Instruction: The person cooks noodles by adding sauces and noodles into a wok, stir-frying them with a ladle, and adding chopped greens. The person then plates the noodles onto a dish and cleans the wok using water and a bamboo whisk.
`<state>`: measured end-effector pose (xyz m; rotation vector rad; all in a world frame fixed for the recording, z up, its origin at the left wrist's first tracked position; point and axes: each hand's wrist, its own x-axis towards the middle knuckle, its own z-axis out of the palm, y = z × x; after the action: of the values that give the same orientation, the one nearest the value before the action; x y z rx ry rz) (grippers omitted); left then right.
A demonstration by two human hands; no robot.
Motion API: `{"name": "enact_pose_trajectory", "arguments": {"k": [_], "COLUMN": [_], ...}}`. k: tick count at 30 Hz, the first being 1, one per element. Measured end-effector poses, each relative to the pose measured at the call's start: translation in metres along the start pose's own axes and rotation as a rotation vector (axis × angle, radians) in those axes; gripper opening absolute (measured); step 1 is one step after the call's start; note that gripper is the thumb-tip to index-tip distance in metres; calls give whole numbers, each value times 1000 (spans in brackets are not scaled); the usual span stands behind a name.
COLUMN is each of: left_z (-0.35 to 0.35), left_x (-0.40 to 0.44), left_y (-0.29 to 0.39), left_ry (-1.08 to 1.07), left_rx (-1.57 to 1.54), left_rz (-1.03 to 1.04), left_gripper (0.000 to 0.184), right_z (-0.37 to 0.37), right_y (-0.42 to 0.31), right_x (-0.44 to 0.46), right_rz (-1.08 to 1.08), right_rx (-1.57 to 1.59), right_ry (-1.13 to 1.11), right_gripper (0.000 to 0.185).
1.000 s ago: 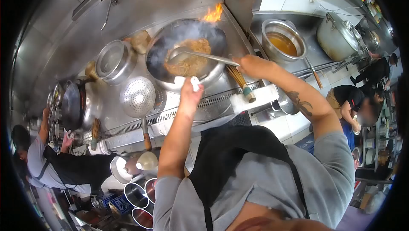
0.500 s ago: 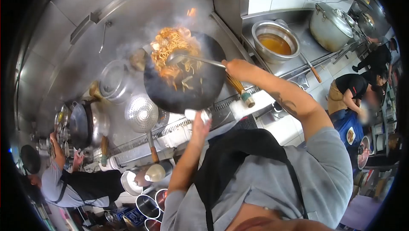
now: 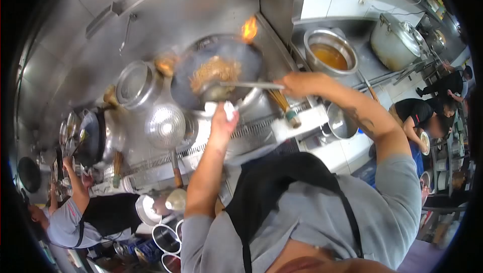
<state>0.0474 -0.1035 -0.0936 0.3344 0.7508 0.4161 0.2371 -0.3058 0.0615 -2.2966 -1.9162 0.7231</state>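
Observation:
A dark wok [image 3: 249, 64] stands over the burner, with noodles [image 3: 216, 70] in it, blurred by motion. My right hand [image 3: 298, 85] is closed round the handle of a ladle [image 3: 251, 85]; the ladle's bowl rests low in the wok at the noodles' near side. My left hand [image 3: 223, 123] grips a folded white cloth [image 3: 229, 109] at the wok's near rim. Whether a wok handle lies inside the cloth is hidden. Flames [image 3: 249, 30] rise at the wok's far right edge, and a fainter orange glow shows at its left.
Left of the wok lie a perforated skimmer [image 3: 165, 126] and a metal basin [image 3: 136, 84]. A bamboo brush [image 3: 289, 112] lies at the right, below a pot of amber liquid [image 3: 329, 56]. A co-worker [image 3: 95, 217] stands at the left; other people are at the far right.
The wok has tipped back and the noodles have dropped lower into it. My left hand has moved up and left with the cloth. Flames at the edge have grown; steam has thinned.

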Motion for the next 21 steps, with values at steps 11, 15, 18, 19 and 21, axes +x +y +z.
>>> {"name": "enact_pose_trajectory", "arguments": {"k": [11, 15, 18, 19, 21], "left_z": [-29, -82, -62, -62, -53], "left_x": [12, -22, -37, -17, 24], "left_y": [-15, -84, -74, -59, -28], "left_ry": [20, -62, 28, -79, -41], "left_rx": [-48, 80, 112, 104, 29], "left_rz": [-15, 22, 34, 108, 78], "left_gripper": [16, 18, 16, 13, 9], "right_z": [3, 26, 19, 14, 5], "right_y": [13, 20, 10, 8, 4], "right_x": [30, 41, 30, 26, 15], "right_rz": [195, 84, 18, 39, 82], "right_rx": [-3, -266, -460, -449, -430], "right_ry": [-29, 254, 291, 275, 231], "right_gripper": [30, 31, 33, 32, 31]}}
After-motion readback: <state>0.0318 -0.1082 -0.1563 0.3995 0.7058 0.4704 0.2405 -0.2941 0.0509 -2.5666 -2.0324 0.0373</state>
